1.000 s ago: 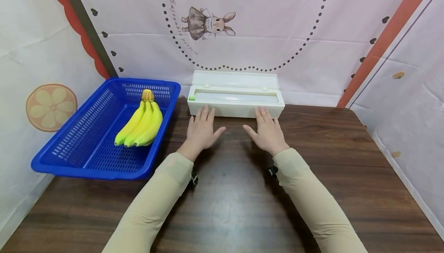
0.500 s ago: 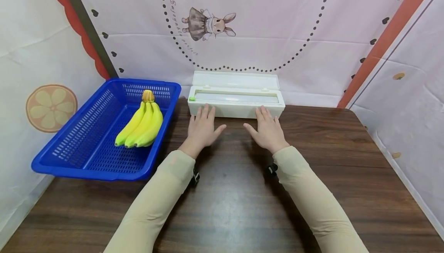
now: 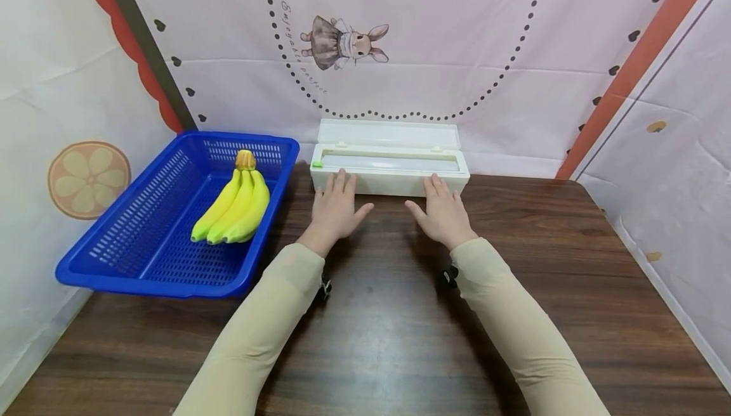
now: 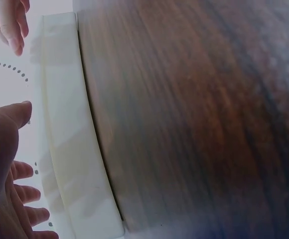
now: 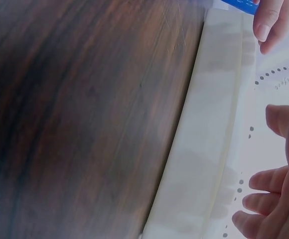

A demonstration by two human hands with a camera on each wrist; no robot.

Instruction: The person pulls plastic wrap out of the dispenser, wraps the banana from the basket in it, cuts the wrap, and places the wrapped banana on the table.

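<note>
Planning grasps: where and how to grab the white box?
I'd grip the white box at its short ends, left hand from left, right hand from right: it is long, lies crosswise, and its lid stands raised behind.

Blue basket (image 3: 160,287) stood on dark wood-grain table (image 3: 571,264), at left; yellow banana bunch (image 3: 237,210) lay inside, stem toward far end. Pale backdrop cloth (image 3: 434,29) rose behind, printed with sideways rabbit (image 3: 337,44), dotted curve (image 3: 495,84), dark hearts (image 3: 159,25). Orange-slice print (image 3: 89,180) showed on left cloth (image 3: 34,54); red-orange stripe (image 3: 634,70) slanted at right.
</note>
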